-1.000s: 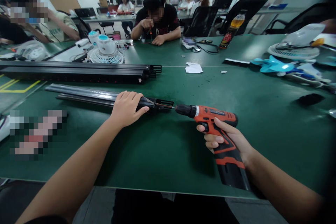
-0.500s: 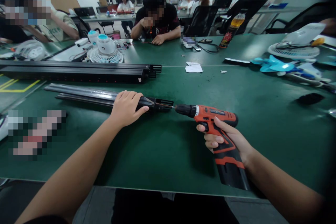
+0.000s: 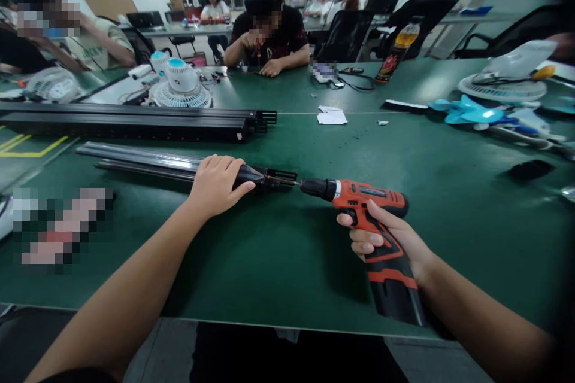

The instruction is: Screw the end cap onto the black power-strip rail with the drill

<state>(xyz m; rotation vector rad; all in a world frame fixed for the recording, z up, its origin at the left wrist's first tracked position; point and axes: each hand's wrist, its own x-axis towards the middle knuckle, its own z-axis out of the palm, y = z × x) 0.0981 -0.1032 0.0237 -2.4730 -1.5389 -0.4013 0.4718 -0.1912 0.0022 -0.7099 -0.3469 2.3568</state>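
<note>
From here, left hand (image 3: 218,185)'s draped over a black bar (image 3: 153,158) left of centre, fingers together, thumb out. Right hand (image 3: 415,245)'s got fingers curled round an orange drill (image 3: 365,194), pointed left at the bar's end.

I observe one table (image 3: 278,263) with a dark green surface. On its left half, I identify two groups of long black bars: the front bars (image 3: 148,157) and, parallel behind them, the rear bars (image 3: 126,125). Behind the rear bars sits a white fan unit (image 3: 182,79) with a blue cap. Near the middle lies a white paper piece (image 3: 332,116). I note a bottle (image 3: 398,54) standing at the far side. On the right lie a blue fan blade (image 3: 478,112) and, nearer, a black item (image 3: 530,169) that I cannot identify.
</note>
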